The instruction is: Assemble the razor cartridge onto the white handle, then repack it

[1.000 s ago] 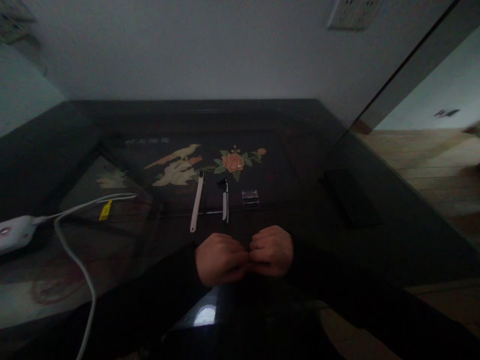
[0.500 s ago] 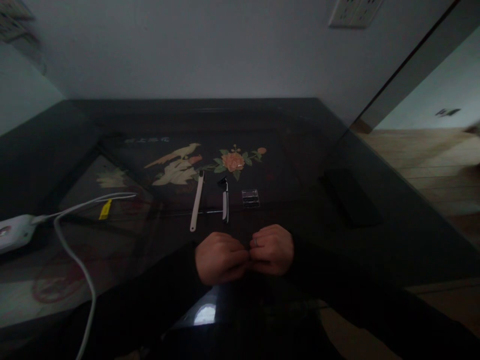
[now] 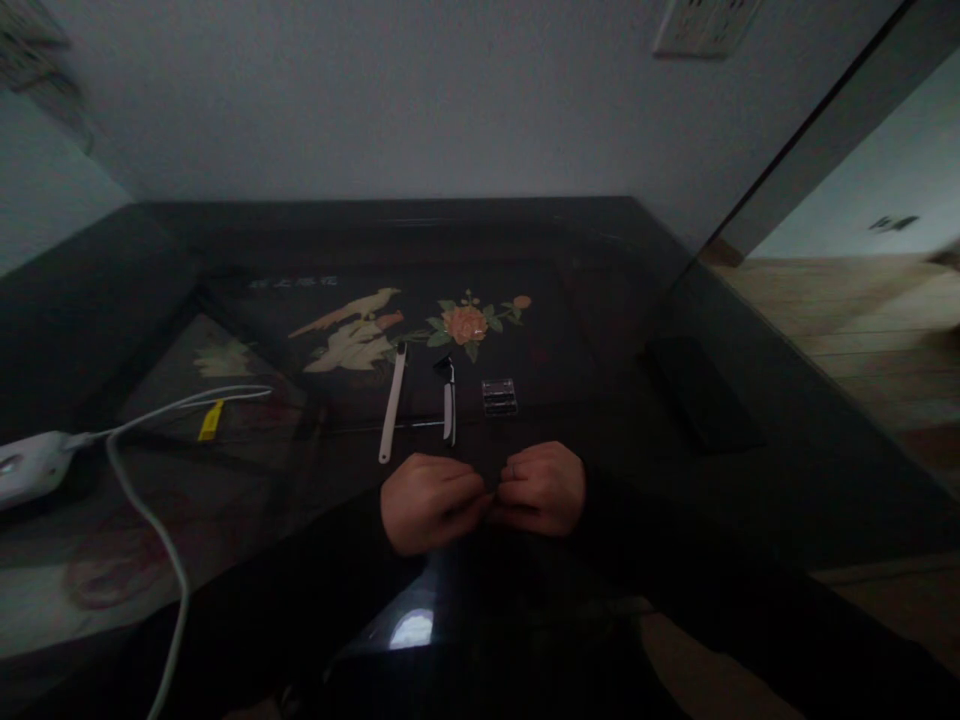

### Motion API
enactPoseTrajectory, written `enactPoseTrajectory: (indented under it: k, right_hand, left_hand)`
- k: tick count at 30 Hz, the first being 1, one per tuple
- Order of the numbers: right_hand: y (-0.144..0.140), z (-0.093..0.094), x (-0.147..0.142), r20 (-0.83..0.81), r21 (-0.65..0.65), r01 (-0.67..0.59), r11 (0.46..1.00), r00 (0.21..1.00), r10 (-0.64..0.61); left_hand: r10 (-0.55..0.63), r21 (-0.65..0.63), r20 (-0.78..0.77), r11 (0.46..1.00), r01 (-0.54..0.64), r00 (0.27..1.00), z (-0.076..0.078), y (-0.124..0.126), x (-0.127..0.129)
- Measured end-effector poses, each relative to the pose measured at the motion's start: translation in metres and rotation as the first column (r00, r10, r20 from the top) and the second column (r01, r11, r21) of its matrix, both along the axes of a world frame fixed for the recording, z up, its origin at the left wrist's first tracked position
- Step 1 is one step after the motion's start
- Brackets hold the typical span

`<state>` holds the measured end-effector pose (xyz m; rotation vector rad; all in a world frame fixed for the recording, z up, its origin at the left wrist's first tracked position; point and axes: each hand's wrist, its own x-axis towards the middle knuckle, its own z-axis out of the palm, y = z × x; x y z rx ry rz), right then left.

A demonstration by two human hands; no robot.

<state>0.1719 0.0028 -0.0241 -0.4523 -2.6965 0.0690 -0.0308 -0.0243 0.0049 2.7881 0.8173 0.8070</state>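
My left hand (image 3: pixel 433 503) and my right hand (image 3: pixel 541 490) meet over the front of the dark glossy table (image 3: pixel 600 570). Fingers on both are curled and pinched, the fingertips nearly touching. Whatever lies between them is too small and dark to make out. A ring shows on the right hand. Just beyond the hands a razor (image 3: pixel 449 405) with a white and black handle lies lengthwise. Left of it rests a long pale toothbrush-like stick (image 3: pixel 392 405) with a dark head. To the right is a small clear case (image 3: pixel 499 397) with dark strips inside.
A white power strip (image 3: pixel 34 468) sits at the left edge, its white cable (image 3: pixel 161 530) curving toward the front. The cable carries a yellow tag (image 3: pixel 211 421). On the right lies a dark flat rectangular object (image 3: pixel 703 395). The wall (image 3: pixel 390 110) stands behind the table.
Both hands have shifted slightly up and away from me, and a small gap has opened between their knuckles. The objects on the table stay where they were.
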Motion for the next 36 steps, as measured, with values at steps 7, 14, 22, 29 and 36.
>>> enactPoseTrajectory:
  k: [7,14,22,29,36]
  right_hand:
    - [-0.001,-0.006,0.0,0.001,-0.026,0.014,1.0,1.0,-0.014]
    - [-0.001,-0.005,-0.001,0.032,-0.031,-0.005,1.0,0.999,0.006]
    - [-0.003,-0.004,-0.002,0.018,-0.06,0.017,0.998,1.0,-0.016]
    - [-0.002,-0.003,-0.002,0.078,-0.08,0.053,0.995,0.996,-0.046]
    - [-0.002,-0.003,-0.003,0.067,-0.066,0.044,0.997,0.997,-0.039]
  left_hand:
    - [0.303,-0.095,0.017,0.949,-0.3,0.953,0.009,0.022,-0.017]
    - [0.623,-0.081,-0.118,0.77,-0.633,0.773,0.014,0.034,-0.024]
    - [0.663,-0.089,-0.318,0.691,-0.718,0.678,0.014,0.035,-0.01]
    - [0.683,-0.068,-0.388,0.648,-0.759,0.618,0.017,0.038,0.004]
    - [0.675,-0.149,-0.429,0.602,-0.785,0.6,0.02,0.04,0.009]
